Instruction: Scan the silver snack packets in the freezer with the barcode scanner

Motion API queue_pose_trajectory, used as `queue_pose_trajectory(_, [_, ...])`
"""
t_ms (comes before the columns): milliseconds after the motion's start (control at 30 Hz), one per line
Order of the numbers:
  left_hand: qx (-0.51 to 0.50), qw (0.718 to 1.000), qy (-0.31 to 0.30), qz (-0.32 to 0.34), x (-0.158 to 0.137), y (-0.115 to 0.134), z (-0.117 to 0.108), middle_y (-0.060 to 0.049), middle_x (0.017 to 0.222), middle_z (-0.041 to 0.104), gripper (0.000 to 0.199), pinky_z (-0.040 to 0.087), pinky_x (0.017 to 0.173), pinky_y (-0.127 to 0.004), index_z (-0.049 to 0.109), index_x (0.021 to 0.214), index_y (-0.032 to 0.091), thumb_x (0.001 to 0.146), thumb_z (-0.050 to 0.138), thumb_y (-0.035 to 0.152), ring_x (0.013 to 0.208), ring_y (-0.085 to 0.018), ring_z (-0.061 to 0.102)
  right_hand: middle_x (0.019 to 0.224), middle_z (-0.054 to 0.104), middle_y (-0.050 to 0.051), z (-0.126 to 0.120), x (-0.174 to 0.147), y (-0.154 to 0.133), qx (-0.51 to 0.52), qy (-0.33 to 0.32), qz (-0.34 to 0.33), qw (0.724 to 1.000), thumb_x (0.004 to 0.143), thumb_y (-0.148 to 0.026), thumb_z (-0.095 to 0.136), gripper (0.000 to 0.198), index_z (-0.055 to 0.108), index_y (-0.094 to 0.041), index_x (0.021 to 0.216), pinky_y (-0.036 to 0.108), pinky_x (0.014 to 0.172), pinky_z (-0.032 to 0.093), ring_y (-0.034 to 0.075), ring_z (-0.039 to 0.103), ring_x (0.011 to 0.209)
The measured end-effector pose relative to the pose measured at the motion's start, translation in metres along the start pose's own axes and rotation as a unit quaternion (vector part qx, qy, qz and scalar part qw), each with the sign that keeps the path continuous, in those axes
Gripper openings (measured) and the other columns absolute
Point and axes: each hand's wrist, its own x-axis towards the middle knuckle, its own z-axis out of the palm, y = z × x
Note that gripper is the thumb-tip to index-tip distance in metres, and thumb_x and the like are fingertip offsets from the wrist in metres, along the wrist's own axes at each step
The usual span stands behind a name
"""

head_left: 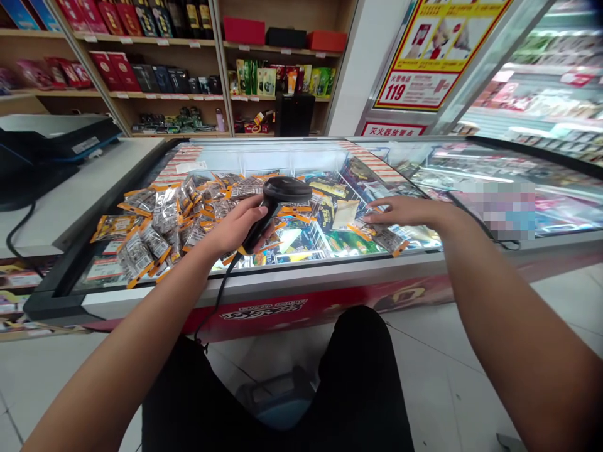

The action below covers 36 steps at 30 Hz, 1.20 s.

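Note:
My left hand [235, 229] is wrapped round the handle of a black barcode scanner [285, 188], its head pointing right above the glass top of a chest freezer [330, 267]. A cable hangs down from the handle. To the left of the scanner, a heap of small clear snack packets [167, 210] with orange ends lies on the glass. My right hand [405, 210] reaches in from the right with its fingers stretched out and apart. Just under those fingertips lies a single orange-ended snack packet [389, 238]; whether they touch it I cannot tell.
Frozen goods in wire baskets show through the glass. A dark device [490, 220], partly blurred out, lies on the freezer's right side. Left stands a counter [94, 182] with black equipment [51, 150]. Stocked shelves [164, 97] rise behind. A stool [277, 402] is below me.

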Motion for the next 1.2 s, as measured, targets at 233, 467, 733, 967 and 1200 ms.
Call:
queue_pose_trajectory(233, [-0.002,1.000,-0.007,0.006,0.001,-0.002,-0.001,0.003,0.071,0.070,0.036,0.039,0.038,-0.026,0.055,0.113,0.023,0.099,0.067,0.054,0.038,-0.014,0.059,0.143,0.081,0.020,0.018,0.015,-0.038,0.253,0.123,-0.020,0.959,0.080,-0.055,0.096,0.089,0.073,-0.022,0.160,0.061,0.114,0.065,0.045,0.076,0.138])
queue_pose_trajectory(467, [-0.030,0.999,-0.012,0.039,0.000,0.001,0.004,0.003,0.071,0.068,0.043,0.040,0.041,-0.027,0.054,0.114,0.022,0.101,0.067,0.061,0.039,-0.014,0.057,0.139,0.083,0.014,0.033,0.015,-0.095,0.315,0.266,-0.112,0.904,0.085,-0.038,0.094,0.050,0.081,-0.026,0.132,0.059,0.112,0.067,0.040,0.079,0.133])
queue_pose_trajectory(733, [-0.062,0.996,-0.019,0.067,0.000,-0.001,0.002,0.003,0.072,0.069,0.046,0.042,0.042,-0.026,0.049,0.105,0.025,0.101,0.068,0.066,0.040,-0.013,0.058,0.144,0.079,0.011,0.044,0.004,-0.132,0.341,0.328,-0.142,0.869,0.092,-0.028,0.086,0.039,0.073,-0.030,0.130,0.052,0.106,0.071,0.036,0.076,0.138])
queue_pose_trajectory(967, [-0.071,0.995,-0.019,0.065,0.000,-0.001,0.002,0.002,0.073,0.070,0.042,0.045,0.043,-0.027,0.049,0.106,0.025,0.102,0.066,0.062,0.041,-0.014,0.059,0.142,0.077,0.011,0.038,0.006,-0.134,0.324,0.326,-0.151,0.875,0.094,-0.031,0.087,0.039,0.073,-0.030,0.130,0.052,0.109,0.070,0.035,0.075,0.138])
queue_pose_trajectory(1200, [-0.068,0.993,0.038,0.085,0.004,0.003,0.000,0.005,0.070,0.067,0.050,0.042,0.041,-0.027,0.050,0.108,0.025,0.094,0.069,0.069,0.039,-0.014,0.057,0.107,0.085,0.009,0.027,0.039,-0.155,0.424,0.181,-0.099,0.882,0.089,-0.045,0.092,0.033,0.079,-0.028,0.114,0.053,0.094,0.074,0.035,0.083,0.110])
